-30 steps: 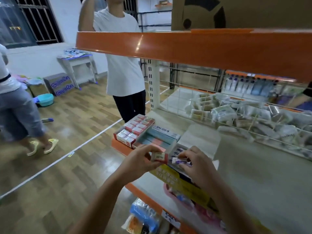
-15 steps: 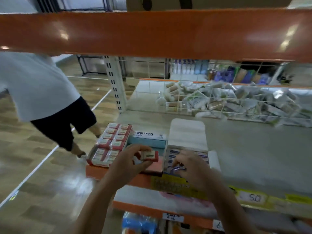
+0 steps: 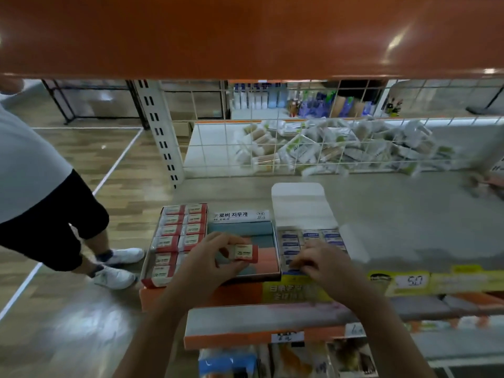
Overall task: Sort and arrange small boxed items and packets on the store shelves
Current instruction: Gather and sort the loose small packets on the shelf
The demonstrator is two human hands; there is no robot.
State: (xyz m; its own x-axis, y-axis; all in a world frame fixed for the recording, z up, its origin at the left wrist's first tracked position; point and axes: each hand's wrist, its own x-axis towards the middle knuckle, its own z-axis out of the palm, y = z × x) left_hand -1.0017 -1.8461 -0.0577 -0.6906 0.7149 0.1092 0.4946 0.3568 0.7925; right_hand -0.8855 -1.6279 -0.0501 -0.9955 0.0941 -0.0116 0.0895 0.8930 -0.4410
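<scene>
Three open display boxes stand side by side at the shelf's front left. The left box (image 3: 178,233) holds rows of red and cream erasers. The middle box (image 3: 261,242) holds blue and pink blocks and has Korean lettering on its raised lid. The right box (image 3: 311,237) holds small blue and white packets and has a white lid flap up. My left hand (image 3: 210,259) pinches one red and cream eraser (image 3: 243,252) over the middle box. My right hand (image 3: 317,261) rests with its fingers curled at the right box's front rows; anything in it is hidden.
A grey shelf (image 3: 409,222) stretches right, with a wire grid (image 3: 300,148) behind it and a heap of packets (image 3: 341,148) beyond. The orange shelf edge (image 3: 245,34) hangs low overhead. A person (image 3: 41,192) in white trainers stands at left. Yellow price labels (image 3: 409,281) line the front.
The view has dropped under the upper shelf and closer to the boxes. My left hand still holds the eraser over the middle box. My right hand has lowered into the right box.
</scene>
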